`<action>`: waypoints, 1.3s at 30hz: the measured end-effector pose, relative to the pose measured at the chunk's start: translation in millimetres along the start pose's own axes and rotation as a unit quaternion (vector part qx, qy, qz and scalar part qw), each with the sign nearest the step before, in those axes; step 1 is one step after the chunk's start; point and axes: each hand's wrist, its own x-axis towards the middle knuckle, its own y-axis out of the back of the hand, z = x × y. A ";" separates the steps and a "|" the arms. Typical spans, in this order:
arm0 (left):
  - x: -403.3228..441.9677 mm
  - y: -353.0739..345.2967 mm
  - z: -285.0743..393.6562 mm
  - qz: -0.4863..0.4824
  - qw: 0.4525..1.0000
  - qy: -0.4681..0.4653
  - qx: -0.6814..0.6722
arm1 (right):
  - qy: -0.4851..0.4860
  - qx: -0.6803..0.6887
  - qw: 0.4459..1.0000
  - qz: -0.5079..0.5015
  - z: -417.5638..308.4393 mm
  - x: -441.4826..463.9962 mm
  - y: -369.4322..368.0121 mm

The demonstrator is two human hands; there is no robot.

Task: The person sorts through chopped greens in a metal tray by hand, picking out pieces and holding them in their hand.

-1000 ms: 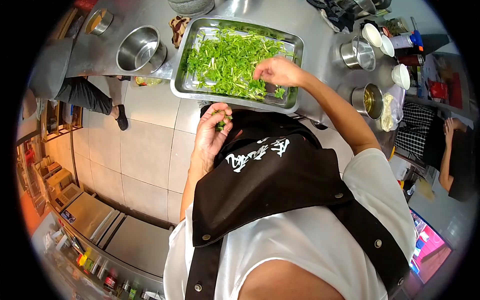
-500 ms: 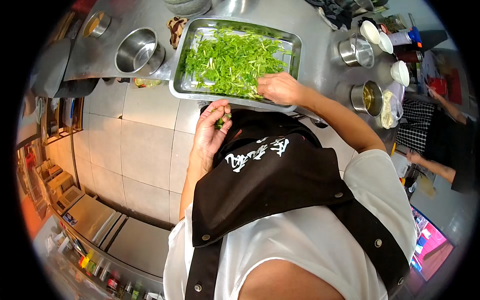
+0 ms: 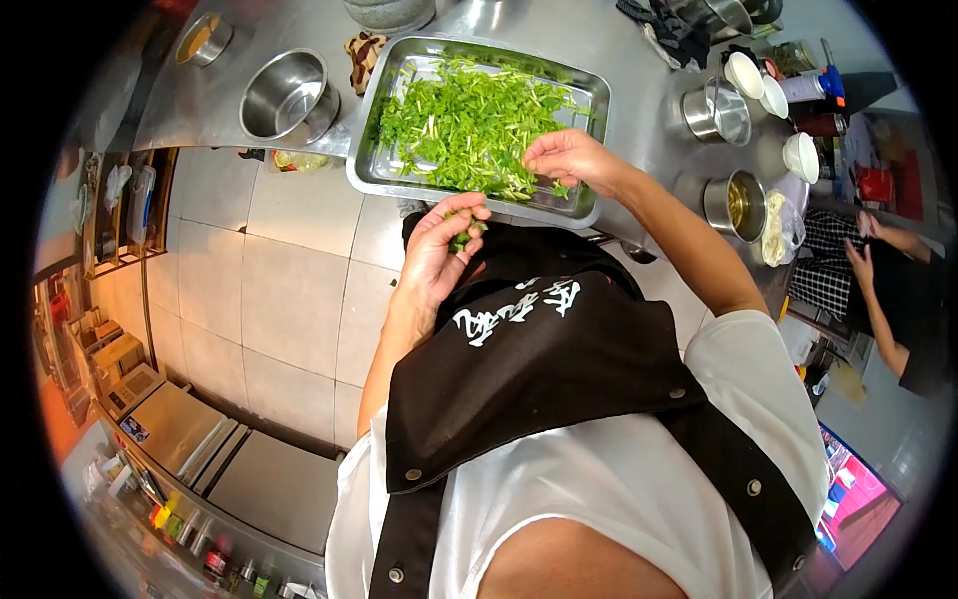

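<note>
A rectangular metal tray (image 3: 591,115) on the steel counter holds a loose layer of chopped leafy greens (image 3: 464,115). My left hand (image 3: 431,255) is curled palm-up just off the tray's near edge. A small bunch of the greens (image 3: 465,238) shows between its fingers. Over the tray's near right part is my right hand (image 3: 574,162), thumb and fingertips pinched together. Whatever lies in that pinch is too small to make out. A few loose green bits rest on the tray floor below it.
Left of the tray stands a steel pot (image 3: 287,98), with a smaller pot (image 3: 205,40) beyond. To the right are a pot with yellowish contents (image 3: 736,205), another steel pot (image 3: 717,112) and white bowls (image 3: 800,158). A co-worker (image 3: 898,290) stands at far right.
My right hand has lifted slightly off the greens, its fingers now more visible. My left hand has shifted a little right, still with greens in it. The co-worker's hands have come together.
</note>
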 end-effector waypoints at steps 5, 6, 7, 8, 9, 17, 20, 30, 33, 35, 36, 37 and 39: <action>8.1 -17.0 1.0 -0.016 1.000 0.006 0.025 | -0.016 0.103 0.993 -0.052 -14.9 -5.6 -14.9; 9.1 -20.0 0.9 -0.007 1.000 0.008 0.029 | -0.018 0.110 0.992 -0.062 -16.7 -7.3 -18.8; 9.3 -24.1 0.9 0.002 0.999 0.010 0.033 | -0.014 0.102 0.992 -0.070 -16.4 -7.4 -21.3; 9.6 -26.4 0.1 0.013 0.999 0.012 0.036 | -0.011 0.093 0.993 -0.078 -15.9 -6.8 -24.1; 10.8 -26.3 -1.5 0.017 0.999 0.008 0.041 | -0.008 0.085 0.993 -0.087 -16.8 -7.3 -28.2; 12.6 -23.1 -4.9 0.040 0.999 0.008 0.032 | 0.176 -0.046 0.982 -0.053 -6.4 -11.5 -46.9; 13.2 -16.0 -6.1 0.080 0.996 0.013 0.042 | 0.189 -0.182 0.965 -0.014 -15.5 -18.8 -54.6; -7.1 16.0 2.7 0.084 0.996 -0.017 -0.011 | 0.172 -0.386 0.902 0.092 -21.3 17.9 -30.6; -13.9 20.0 5.3 0.087 0.995 -0.030 -0.030 | 0.194 -0.459 0.853 0.153 -32.9 24.5 -36.2; -15.3 22.7 4.7 0.096 0.994 -0.041 -0.043 | 0.194 -0.475 0.832 0.212 -28.0 42.1 -31.5; -14.9 22.8 4.6 0.096 0.994 -0.041 -0.046 | 0.195 -0.482 0.819 0.241 -31.0 45.8 -34.4; -14.4 22.8 4.9 0.096 0.993 -0.041 -0.048 | 0.111 -0.492 0.843 0.189 -38.0 45.1 -37.8; -13.6 22.6 6.2 0.091 0.994 -0.041 -0.046 | 0.183 -0.537 0.817 0.106 -26.2 41.6 -41.9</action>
